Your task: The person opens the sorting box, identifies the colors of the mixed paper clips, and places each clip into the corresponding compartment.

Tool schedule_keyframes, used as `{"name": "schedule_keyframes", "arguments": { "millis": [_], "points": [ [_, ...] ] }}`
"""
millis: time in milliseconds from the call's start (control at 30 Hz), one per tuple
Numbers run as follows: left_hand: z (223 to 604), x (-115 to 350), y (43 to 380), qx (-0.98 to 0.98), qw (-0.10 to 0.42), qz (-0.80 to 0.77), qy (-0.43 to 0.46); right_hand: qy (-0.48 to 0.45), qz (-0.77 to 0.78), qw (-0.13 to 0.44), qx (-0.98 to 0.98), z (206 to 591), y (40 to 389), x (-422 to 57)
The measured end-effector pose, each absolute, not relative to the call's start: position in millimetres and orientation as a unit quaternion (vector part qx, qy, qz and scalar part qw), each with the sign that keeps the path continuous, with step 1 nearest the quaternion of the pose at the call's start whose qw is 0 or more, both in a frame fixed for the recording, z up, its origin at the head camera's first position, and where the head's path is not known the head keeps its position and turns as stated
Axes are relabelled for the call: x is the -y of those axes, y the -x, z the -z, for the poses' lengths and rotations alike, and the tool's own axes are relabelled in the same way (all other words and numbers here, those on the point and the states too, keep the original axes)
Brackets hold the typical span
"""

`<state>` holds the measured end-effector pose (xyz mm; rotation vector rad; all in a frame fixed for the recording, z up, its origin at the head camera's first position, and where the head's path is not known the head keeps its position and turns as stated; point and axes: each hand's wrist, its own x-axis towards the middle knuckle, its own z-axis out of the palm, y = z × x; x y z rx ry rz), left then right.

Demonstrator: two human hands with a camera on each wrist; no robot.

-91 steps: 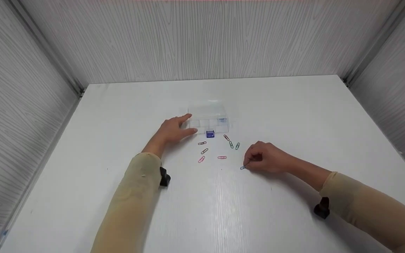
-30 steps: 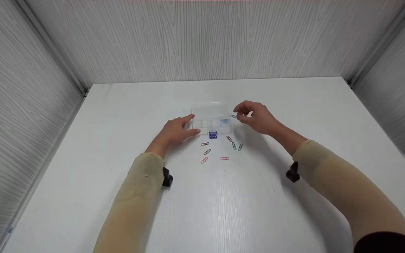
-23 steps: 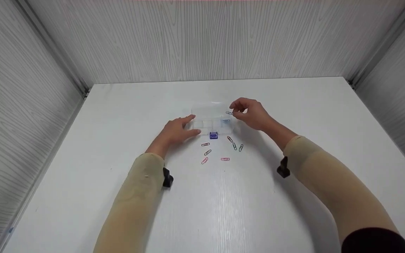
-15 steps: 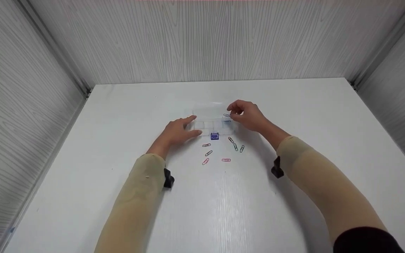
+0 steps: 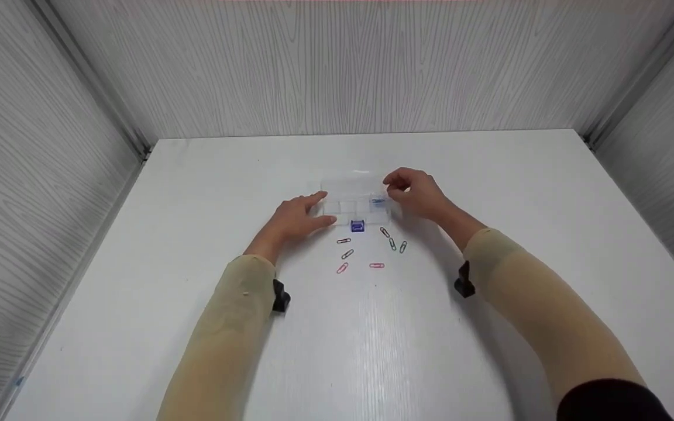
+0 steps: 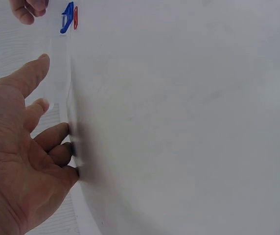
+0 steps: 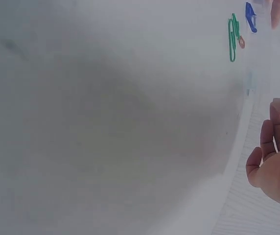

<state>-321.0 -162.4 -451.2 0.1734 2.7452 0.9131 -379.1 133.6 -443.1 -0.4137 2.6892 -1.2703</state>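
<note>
A clear plastic compartment box [image 5: 346,209] stands with its lid [image 5: 351,186] folded back and a blue latch [image 5: 357,226] at its front. My left hand [image 5: 296,220] rests at the box's left end, thumb at the front corner and forefinger towards the hinge, both fairly straight. Beside the right end is my right hand [image 5: 422,194], raised, fingertips loosely bent; no paper clip shows between them. Blue paper clips [image 5: 378,201] lie in the back right compartment, too faint to tell apart. The right wrist view shows this hand [image 7: 279,147] with slack fingers.
In front of the box several paper clips lie scattered on the white table [image 5: 290,362]: pink ones [image 5: 377,265], green ones [image 5: 403,247] and dark reddish ones [image 5: 344,241]. Grey wood-grain panels [image 5: 337,70] enclose the table at the back and sides.
My right hand carried a blue paper clip from the table to the back right compartment and let it go there; since then it has drawn slightly right. The left hand keeps its place.
</note>
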Motion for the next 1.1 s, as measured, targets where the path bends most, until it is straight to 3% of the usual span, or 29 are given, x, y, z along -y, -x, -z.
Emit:
{"name": "schedule_keyframes", "arguments": {
  "millis": [633,1100],
  "points": [
    [453.6,171.7,330.4,-0.940,0.126,-0.310,-0.069,0.171,0.417,0.086,-0.889,437.7,359.4,-172.3],
    [454.8,179.9,333.7,-0.943,0.124,-0.300,-0.068,0.228,0.389,0.184,-0.873,446.2,340.3,-182.2]
  ]
}}
